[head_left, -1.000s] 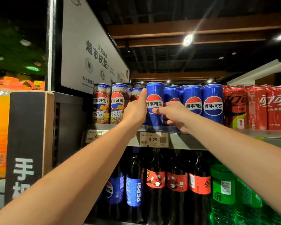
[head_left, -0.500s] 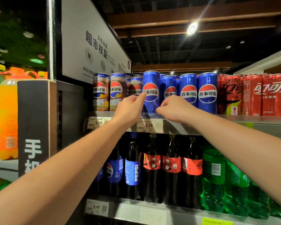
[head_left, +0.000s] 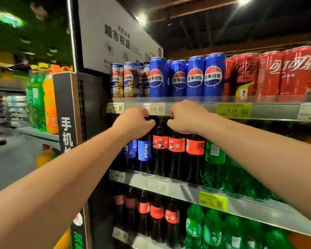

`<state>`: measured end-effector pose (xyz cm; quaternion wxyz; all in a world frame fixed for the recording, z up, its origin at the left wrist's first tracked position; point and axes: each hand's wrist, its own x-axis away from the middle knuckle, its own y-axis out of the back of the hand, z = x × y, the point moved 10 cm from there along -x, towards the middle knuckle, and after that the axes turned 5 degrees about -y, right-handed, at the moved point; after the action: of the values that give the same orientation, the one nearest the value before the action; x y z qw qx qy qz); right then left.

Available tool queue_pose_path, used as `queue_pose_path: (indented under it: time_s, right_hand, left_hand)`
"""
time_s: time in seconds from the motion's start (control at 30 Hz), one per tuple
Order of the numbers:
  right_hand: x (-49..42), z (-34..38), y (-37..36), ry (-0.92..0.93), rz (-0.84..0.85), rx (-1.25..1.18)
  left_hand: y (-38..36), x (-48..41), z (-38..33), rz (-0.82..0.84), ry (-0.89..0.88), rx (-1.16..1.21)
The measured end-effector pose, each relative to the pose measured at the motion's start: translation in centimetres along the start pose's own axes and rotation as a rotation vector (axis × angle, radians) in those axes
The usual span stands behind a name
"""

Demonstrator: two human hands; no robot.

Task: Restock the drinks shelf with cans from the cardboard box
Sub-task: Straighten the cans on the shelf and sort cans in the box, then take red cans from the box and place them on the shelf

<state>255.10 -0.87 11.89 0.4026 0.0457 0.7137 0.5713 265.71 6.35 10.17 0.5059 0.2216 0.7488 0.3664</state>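
My left hand and right hand, fingers curled, hang before the edge of the grey metal shelf, below upright blue cola cans.

Upper centre, blue cans carry red, white and blue roundels. Right of them, red cans bear white script. Left, dark brown cans show yellow bands. Below, black bottles wear red labels; green bottles fill the lower right.
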Motion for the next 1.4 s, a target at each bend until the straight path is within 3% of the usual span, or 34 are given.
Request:
queue_pose_path:
  time_s: [0.2, 0.67, 1.0, 1.4]
  right_hand:
    - [6.0, -1.1, -5.0, 0.065, 0.134, -0.014]
    - [20.4, 0.9, -25.9, 0.161, 0.473, -0.087]
    - [31.6, 4.3, -42.0, 0.244, 0.798, -0.106]
    - [42.8, 3.9, -58.1, 0.127, 1.075, -0.087]
  left_hand:
    - [-3.1, 7.0, -2.7, 0.041, 0.082, -0.046]
    - [-20.5, 24.0, 1.3, 0.381, 0.108, -0.241]
    - [-34.7, 37.5, 6.6, 0.652, 0.146, -0.202]
    - [-50.0, 48.0, 10.8, 0.908, 0.124, -0.039]
